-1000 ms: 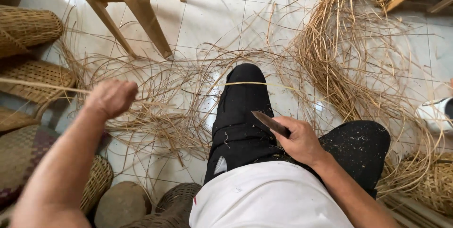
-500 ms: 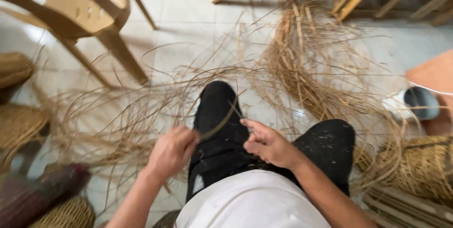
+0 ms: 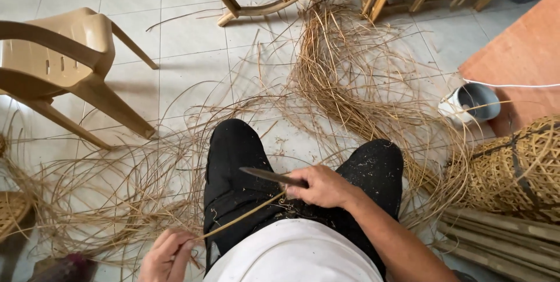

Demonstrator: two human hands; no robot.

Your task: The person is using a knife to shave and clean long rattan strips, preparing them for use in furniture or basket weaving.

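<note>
Your right hand (image 3: 324, 186) was clamped on the handle of a knife (image 3: 269, 176), its blade pointing left over your black-trousered lap; your left hand (image 3: 168, 255) pinched the near end of a thin rattan strip (image 3: 242, 217), which ran up to the right to meet the blade; loose strips (image 3: 350, 83) lay tangled across the tiled floor; a tan plastic chair (image 3: 64, 60) stood far left; a woven basket (image 3: 513, 168) sat right.
</note>
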